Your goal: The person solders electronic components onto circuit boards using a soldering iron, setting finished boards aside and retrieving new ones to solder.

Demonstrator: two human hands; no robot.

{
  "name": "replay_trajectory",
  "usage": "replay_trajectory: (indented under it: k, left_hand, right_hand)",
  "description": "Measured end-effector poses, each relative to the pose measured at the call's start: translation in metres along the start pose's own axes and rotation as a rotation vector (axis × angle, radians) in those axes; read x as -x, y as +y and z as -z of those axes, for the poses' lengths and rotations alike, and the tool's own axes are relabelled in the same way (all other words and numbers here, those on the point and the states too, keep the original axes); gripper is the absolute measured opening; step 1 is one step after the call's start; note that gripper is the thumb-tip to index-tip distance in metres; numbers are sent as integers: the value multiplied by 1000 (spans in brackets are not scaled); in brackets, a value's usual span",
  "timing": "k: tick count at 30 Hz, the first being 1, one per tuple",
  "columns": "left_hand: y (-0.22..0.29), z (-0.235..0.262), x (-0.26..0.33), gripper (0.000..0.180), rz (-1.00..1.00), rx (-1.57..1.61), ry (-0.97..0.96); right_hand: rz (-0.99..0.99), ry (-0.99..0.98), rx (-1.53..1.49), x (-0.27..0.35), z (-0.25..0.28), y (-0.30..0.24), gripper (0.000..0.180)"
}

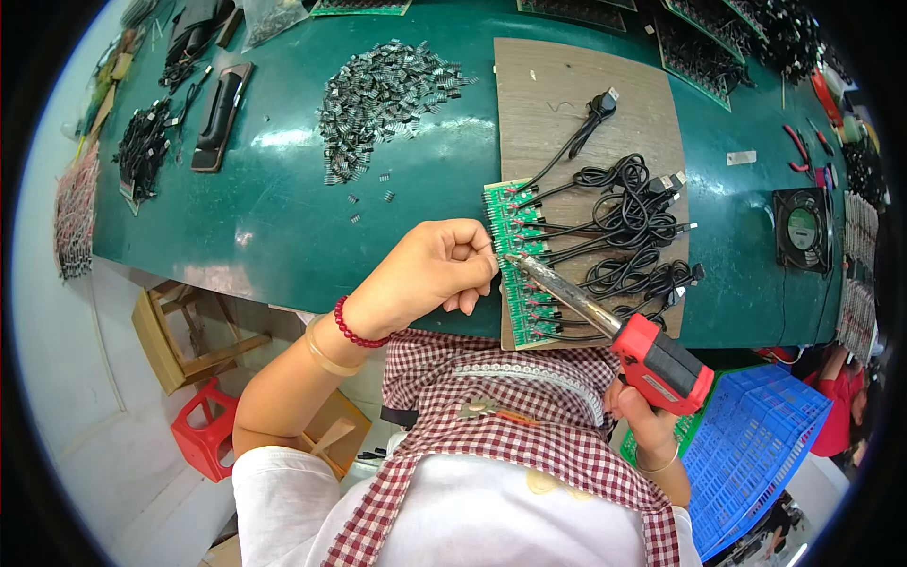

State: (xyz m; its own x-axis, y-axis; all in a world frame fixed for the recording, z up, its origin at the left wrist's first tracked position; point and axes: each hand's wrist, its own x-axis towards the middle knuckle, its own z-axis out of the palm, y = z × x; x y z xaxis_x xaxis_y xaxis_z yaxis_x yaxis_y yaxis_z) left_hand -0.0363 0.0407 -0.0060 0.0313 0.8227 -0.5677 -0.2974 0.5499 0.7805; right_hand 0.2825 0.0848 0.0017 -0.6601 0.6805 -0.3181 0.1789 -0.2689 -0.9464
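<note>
The left hand (pixel 436 266) is pinched, its hold indiscernible, seemingly for steadying, while beside its fingertips the soldering gun (pixel 665 365) is aimed by the curled right hand (pixel 644 414).

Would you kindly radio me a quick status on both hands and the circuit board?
Left hand pinched at left edge of green circuit board. Right hand gripping soldering iron, tip at board. Black cables bunched right.
</note>
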Motion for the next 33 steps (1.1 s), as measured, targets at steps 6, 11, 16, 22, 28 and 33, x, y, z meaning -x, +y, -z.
replay_trajectory:
  k: [6,11,16,22,28,33]
  left_hand:
    - [-1,0,0,11,-6,10,5]
    - [-2,0,-1,10,-8,17,11]
    - [-2,0,-1,7,-17,25,17]
    - [-2,0,0,7,-13,23,33]
    - [-3,0,0,8,-25,19,10]
    - [-3,0,0,8,-9,0,22]
  right_hand:
    - [-4,40,101,2,-2,0,21]
    - [103,18,166,2,-3,4,44]
    - [49,9,104,3,-5,-1,45]
    - [56,28,91,-3,-9,-2,41]
    - [65,13,93,0,-8,2,44]
    - [77,8,99,2,-8,3,42]
